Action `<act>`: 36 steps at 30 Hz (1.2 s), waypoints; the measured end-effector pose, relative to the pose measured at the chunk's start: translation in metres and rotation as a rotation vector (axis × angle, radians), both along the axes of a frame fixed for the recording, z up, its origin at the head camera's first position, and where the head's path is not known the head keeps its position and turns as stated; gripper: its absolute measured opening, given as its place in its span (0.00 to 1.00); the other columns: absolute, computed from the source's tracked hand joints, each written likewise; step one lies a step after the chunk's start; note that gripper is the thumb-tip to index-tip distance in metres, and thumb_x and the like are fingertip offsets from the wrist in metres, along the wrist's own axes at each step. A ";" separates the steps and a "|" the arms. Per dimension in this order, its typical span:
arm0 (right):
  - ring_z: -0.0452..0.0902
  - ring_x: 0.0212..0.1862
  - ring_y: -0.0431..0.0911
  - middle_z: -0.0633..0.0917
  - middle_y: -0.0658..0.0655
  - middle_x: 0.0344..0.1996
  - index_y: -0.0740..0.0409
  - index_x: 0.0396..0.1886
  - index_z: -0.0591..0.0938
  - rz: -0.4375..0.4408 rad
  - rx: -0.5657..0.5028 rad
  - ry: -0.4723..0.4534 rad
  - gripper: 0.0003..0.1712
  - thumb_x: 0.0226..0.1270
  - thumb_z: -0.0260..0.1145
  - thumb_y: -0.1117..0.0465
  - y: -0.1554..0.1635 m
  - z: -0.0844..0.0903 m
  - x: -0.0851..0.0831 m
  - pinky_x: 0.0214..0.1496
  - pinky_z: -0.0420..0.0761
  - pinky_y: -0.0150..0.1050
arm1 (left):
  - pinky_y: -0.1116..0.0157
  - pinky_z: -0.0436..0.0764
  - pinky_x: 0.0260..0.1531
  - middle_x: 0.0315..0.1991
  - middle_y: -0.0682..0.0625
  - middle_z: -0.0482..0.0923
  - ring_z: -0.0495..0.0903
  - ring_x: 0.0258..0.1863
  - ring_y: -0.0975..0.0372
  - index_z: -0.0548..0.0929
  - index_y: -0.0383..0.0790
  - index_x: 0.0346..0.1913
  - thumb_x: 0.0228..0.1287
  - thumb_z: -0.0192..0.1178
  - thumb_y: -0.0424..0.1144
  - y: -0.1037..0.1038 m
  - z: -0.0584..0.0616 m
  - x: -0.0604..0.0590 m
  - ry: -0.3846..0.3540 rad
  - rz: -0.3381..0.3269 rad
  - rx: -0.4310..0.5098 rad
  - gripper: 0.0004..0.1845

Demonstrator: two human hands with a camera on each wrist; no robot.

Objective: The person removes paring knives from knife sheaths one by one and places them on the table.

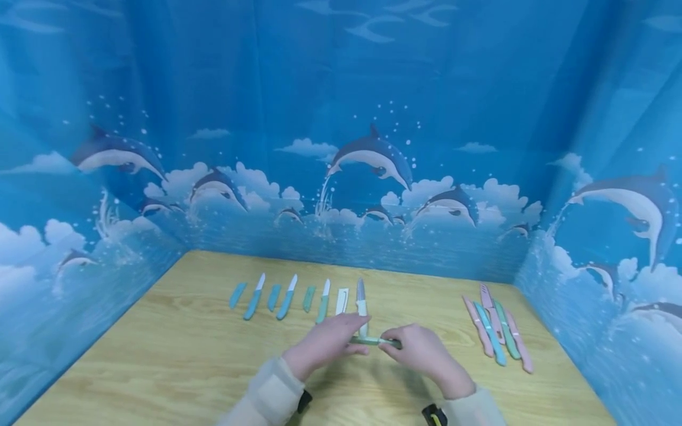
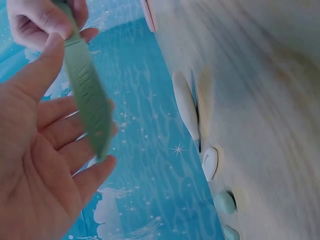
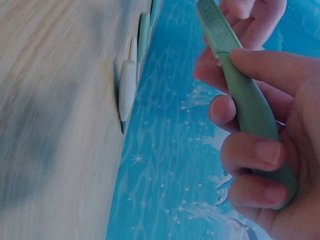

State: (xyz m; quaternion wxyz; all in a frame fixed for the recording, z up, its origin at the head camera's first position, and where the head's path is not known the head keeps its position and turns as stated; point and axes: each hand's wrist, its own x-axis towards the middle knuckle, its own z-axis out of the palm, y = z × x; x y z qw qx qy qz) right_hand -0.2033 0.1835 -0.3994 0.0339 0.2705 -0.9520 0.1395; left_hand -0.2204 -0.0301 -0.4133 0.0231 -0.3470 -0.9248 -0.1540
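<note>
Wooden table (image 1: pixel 186 355): right hand (image 1: pixel 426 355) grips green knife handle (image 3: pixel 250 105); left hand (image 1: pixel 325 343) pinches ribbed green sheath (image 2: pixel 87 95). I'd pull straight, fingers off edge.

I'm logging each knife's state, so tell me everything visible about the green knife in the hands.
The green knife is slim, looks like matte plastic, and lies roughly level above the table. Its sheath, ribbed with slanted grooves, still covers the blade. The right hand grips the smooth curved handle; the left hand holds the sheath end with thumb and fingers. It touches nothing else.
</note>
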 end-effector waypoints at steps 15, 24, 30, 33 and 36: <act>0.78 0.29 0.33 0.87 0.44 0.31 0.49 0.39 0.87 0.046 -0.047 -0.056 0.10 0.68 0.63 0.50 0.001 0.010 0.003 0.33 0.78 0.33 | 0.76 0.78 0.35 0.35 0.58 0.85 0.81 0.33 0.72 0.84 0.47 0.44 0.70 0.56 0.43 0.005 -0.006 0.002 0.021 -0.080 0.048 0.08; 0.77 0.28 0.30 0.88 0.44 0.33 0.47 0.42 0.86 0.084 -0.100 -0.147 0.14 0.69 0.61 0.46 0.006 0.012 0.002 0.32 0.77 0.32 | 0.78 0.74 0.26 0.28 0.57 0.82 0.71 0.21 0.77 0.85 0.45 0.40 0.69 0.58 0.41 0.003 0.001 0.006 -0.105 -0.082 0.119 0.07; 0.78 0.28 0.30 0.88 0.44 0.34 0.47 0.43 0.87 0.098 -0.114 -0.182 0.14 0.69 0.61 0.46 0.007 0.013 0.003 0.32 0.77 0.31 | 0.77 0.74 0.24 0.28 0.58 0.83 0.71 0.20 0.77 0.84 0.44 0.38 0.70 0.57 0.41 0.001 0.004 0.008 -0.179 -0.100 0.127 0.08; 0.79 0.30 0.30 0.89 0.44 0.34 0.47 0.42 0.88 0.110 -0.112 -0.192 0.14 0.69 0.62 0.47 0.008 0.013 0.002 0.33 0.78 0.31 | 0.77 0.73 0.23 0.28 0.58 0.83 0.70 0.19 0.76 0.84 0.43 0.37 0.70 0.56 0.41 0.000 0.004 0.008 -0.195 -0.113 0.121 0.08; 0.78 0.29 0.29 0.89 0.45 0.34 0.48 0.42 0.88 0.124 -0.114 -0.201 0.14 0.69 0.62 0.48 0.009 0.014 0.002 0.33 0.78 0.31 | 0.77 0.73 0.22 0.27 0.59 0.82 0.70 0.19 0.76 0.84 0.44 0.38 0.70 0.56 0.41 0.001 0.005 0.009 -0.199 -0.118 0.118 0.08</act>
